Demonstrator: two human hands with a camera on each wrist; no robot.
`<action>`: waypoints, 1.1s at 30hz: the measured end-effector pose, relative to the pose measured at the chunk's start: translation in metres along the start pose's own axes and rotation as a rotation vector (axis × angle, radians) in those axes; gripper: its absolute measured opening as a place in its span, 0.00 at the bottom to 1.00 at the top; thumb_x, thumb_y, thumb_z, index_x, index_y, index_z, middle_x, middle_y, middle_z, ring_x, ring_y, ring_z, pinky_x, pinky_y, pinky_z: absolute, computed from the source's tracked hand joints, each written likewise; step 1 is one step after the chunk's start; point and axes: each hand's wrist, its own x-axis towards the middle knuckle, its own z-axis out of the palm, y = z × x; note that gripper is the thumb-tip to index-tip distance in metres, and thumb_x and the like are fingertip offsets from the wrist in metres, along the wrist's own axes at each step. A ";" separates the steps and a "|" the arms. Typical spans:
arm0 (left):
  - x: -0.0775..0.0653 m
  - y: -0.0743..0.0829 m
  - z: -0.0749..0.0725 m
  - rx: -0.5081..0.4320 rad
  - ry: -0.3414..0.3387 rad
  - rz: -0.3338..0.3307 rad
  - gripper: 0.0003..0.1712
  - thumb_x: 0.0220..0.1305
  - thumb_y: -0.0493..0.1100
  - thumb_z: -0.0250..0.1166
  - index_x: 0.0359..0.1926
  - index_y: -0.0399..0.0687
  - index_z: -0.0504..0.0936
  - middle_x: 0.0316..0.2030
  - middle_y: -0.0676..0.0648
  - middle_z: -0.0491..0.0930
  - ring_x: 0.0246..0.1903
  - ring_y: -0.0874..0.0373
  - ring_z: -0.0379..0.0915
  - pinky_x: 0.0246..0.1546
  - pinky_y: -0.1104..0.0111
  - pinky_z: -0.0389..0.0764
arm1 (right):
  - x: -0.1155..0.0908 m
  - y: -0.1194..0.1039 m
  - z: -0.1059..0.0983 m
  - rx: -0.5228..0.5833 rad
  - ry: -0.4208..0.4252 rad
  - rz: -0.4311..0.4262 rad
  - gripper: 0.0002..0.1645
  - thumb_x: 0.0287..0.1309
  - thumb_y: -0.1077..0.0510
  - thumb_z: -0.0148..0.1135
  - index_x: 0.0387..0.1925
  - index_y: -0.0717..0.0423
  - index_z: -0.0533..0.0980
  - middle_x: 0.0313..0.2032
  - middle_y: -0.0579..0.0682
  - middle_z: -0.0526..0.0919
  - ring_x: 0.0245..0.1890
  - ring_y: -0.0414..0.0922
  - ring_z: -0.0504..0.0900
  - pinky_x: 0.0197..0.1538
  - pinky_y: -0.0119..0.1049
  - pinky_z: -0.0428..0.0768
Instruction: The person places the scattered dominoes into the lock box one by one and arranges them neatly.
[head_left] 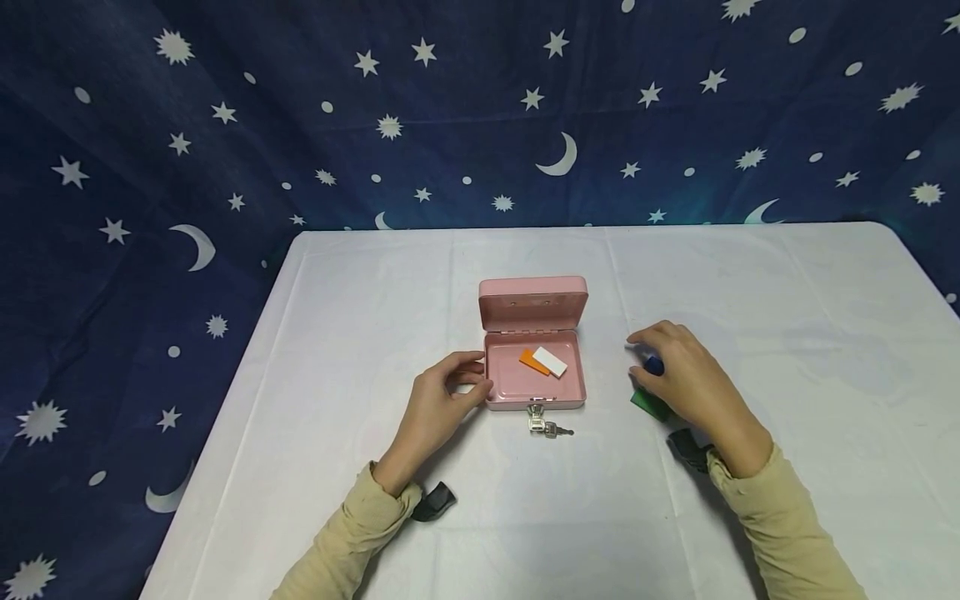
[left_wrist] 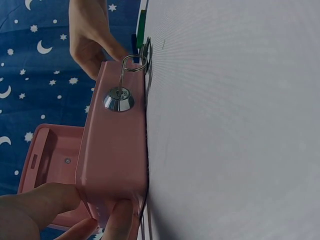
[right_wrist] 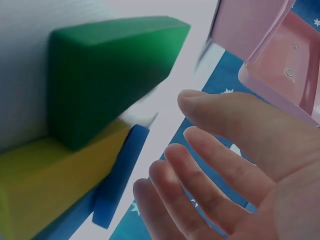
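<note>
A pink metal cash box stands with its lid raised. An orange block and a white block lie inside, one overlapping the other. My left hand grips the box's left side, thumb near the front corner. A key is in the front lock, with a key ring hanging from it. My right hand hovers right of the box, beside a green block, a yellow block and a blue block. Its fingers are spread and loosely bent, holding nothing.
A white cloth covers the table. Behind it and along the left hangs a dark blue curtain with stars and moons. A black wrist mount sits at the left sleeve, another black mount at the right.
</note>
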 end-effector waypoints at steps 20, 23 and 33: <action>0.000 0.001 0.000 -0.010 -0.004 -0.009 0.22 0.60 0.34 0.70 0.56 0.39 0.80 0.46 0.42 0.85 0.42 0.55 0.84 0.35 0.75 0.84 | -0.006 0.011 -0.004 -0.016 -0.016 0.041 0.18 0.54 0.66 0.68 0.47 0.70 0.79 0.44 0.65 0.80 0.48 0.61 0.76 0.54 0.59 0.75; 0.000 0.001 0.001 -0.007 -0.002 -0.010 0.22 0.60 0.34 0.70 0.56 0.39 0.80 0.46 0.42 0.85 0.41 0.55 0.84 0.35 0.75 0.84 | -0.006 0.013 -0.004 -0.012 -0.014 0.044 0.18 0.54 0.66 0.69 0.47 0.70 0.79 0.42 0.64 0.80 0.46 0.60 0.78 0.52 0.58 0.76; 0.000 -0.001 0.000 0.048 0.008 -0.001 0.22 0.60 0.35 0.70 0.57 0.40 0.80 0.45 0.45 0.86 0.40 0.57 0.84 0.34 0.76 0.81 | -0.007 0.017 -0.004 -0.004 -0.039 0.094 0.18 0.54 0.66 0.70 0.46 0.70 0.79 0.40 0.62 0.80 0.41 0.58 0.80 0.48 0.57 0.78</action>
